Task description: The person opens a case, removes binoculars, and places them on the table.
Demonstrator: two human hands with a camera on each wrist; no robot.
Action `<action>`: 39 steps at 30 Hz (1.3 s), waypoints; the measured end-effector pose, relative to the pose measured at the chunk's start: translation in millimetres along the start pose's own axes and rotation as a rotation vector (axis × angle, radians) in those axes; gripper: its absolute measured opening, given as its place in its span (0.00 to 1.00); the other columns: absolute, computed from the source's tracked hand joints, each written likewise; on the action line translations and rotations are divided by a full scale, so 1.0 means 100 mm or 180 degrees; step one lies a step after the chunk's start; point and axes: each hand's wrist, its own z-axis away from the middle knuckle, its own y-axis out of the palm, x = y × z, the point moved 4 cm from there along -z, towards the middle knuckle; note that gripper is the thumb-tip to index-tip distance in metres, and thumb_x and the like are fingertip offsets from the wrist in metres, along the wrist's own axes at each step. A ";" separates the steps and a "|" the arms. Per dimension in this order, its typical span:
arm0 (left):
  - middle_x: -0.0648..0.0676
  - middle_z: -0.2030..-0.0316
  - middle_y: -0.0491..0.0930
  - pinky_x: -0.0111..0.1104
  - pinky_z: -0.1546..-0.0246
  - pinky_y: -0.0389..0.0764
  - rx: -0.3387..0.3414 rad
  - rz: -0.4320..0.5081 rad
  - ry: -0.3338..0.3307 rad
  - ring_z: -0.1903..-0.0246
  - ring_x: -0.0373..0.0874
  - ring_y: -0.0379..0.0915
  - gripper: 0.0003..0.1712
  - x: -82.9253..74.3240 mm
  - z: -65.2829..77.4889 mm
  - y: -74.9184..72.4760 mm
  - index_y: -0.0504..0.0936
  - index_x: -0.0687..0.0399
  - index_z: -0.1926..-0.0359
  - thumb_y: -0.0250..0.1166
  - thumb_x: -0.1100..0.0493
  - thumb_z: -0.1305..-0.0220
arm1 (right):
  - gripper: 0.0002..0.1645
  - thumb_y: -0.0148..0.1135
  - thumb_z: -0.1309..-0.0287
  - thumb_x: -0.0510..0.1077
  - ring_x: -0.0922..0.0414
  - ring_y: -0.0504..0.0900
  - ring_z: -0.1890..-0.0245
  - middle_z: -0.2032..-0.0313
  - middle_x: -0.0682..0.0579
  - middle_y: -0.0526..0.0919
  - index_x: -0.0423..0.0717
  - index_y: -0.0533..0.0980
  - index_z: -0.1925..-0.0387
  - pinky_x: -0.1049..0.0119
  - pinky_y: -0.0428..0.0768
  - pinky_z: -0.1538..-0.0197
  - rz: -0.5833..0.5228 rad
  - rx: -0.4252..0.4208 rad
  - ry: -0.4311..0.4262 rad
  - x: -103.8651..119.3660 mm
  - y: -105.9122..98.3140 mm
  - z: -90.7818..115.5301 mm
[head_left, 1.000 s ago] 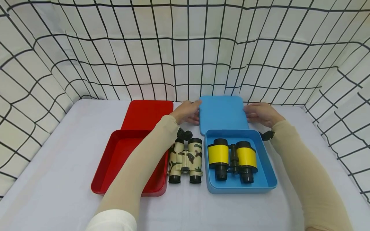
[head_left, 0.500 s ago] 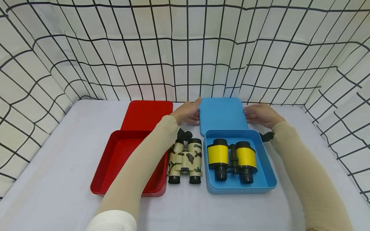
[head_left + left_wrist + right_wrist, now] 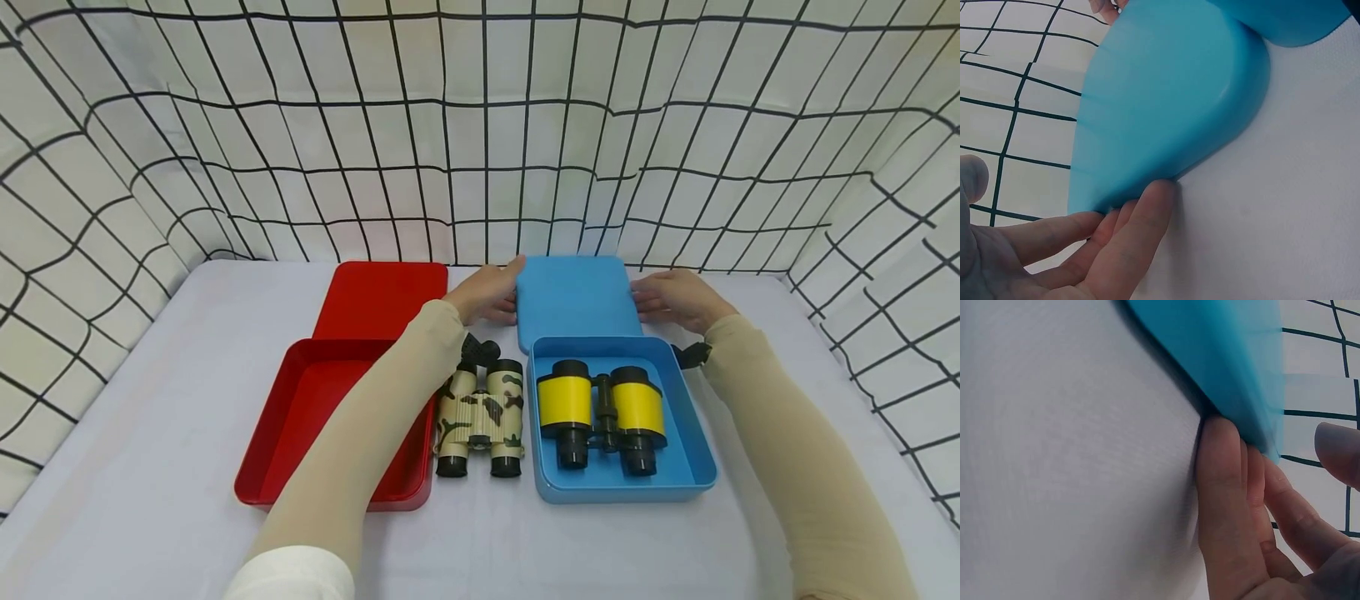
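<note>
A blue lid (image 3: pixel 576 300) lies behind the blue box (image 3: pixel 701 487) in the head view. My left hand (image 3: pixel 483 293) is at the lid's left side; in the left wrist view its fingertips (image 3: pixel 1159 190) touch the lid's edge, the thumb standing apart. At the opposite edge is my right hand (image 3: pixel 678 297), whose fingertips (image 3: pixel 1219 431) touch the lid in the right wrist view, thumb also away from it. Yellow and black binoculars (image 3: pixel 566 402) lie inside the blue box. Camouflage binoculars (image 3: pixel 480 417) rest on the table between the blue box and a red box (image 3: pixel 315 417), under my left wrist.
Behind the red box lies a red lid (image 3: pixel 378 296); my left forearm crosses over the box and hides part of it. A black wire grid (image 3: pixel 487 167) with pale backing encloses the back and sides of the white-covered table (image 3: pixel 135 400).
The blue lid's far edge has come down slightly toward the table. Both hands stay almost where they were, and the boxes and binoculars have not moved.
</note>
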 end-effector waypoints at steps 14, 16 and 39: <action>0.64 0.33 0.74 0.41 0.40 0.84 -0.0066 -0.0086 0.0040 0.39 0.55 0.78 0.45 0.01 0.02 0.01 0.55 0.57 0.20 0.44 0.31 0.22 | 0.35 0.54 0.23 0.53 0.48 0.85 0.41 0.32 0.30 0.74 0.34 0.64 0.27 0.55 0.83 0.38 0.0176 -0.0026 -0.0081 0.02 0.01 0.03; 0.64 0.33 0.74 0.41 0.40 0.84 -0.0065 -0.0099 0.0063 0.39 0.56 0.78 0.45 0.00 0.02 0.02 0.55 0.57 0.21 0.45 0.31 0.22 | 0.35 0.54 0.23 0.53 0.46 0.84 0.40 0.32 0.30 0.74 0.34 0.64 0.27 0.54 0.83 0.38 0.0196 -0.0013 -0.0090 0.04 0.01 0.04; 0.64 0.32 0.72 0.43 0.37 0.82 0.0041 -0.0239 0.0067 0.37 0.56 0.77 0.45 -0.04 0.12 0.03 0.56 0.58 0.21 0.44 0.31 0.22 | 0.37 0.54 0.24 0.55 0.42 0.85 0.40 0.35 0.30 0.77 0.33 0.65 0.28 0.51 0.84 0.38 0.0496 0.0051 -0.0165 0.06 0.02 0.13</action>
